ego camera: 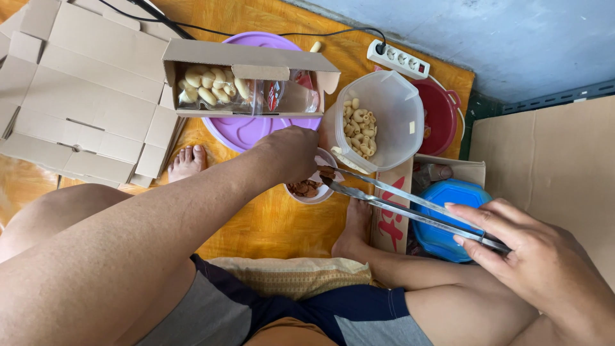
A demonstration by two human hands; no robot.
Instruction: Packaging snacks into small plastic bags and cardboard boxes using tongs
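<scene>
The right hand (pixel 538 256) pinches slim steel tongs (pixel 403 198) gripping a brown morsel (pixel 328 172) over a small white bowl (pixel 314 186), which the left hand (pixel 291 150) holds on the orange mat (pixel 269 224).

Carton (pixel 250 80) and tub (pixel 378 118) crowd the small bowl (pixel 317 186)

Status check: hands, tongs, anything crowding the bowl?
Right hand grips metal tongs, tips pinching a brown piece over the small bowl. Left hand on bowl rim. Macaroni tub close beside.
</scene>
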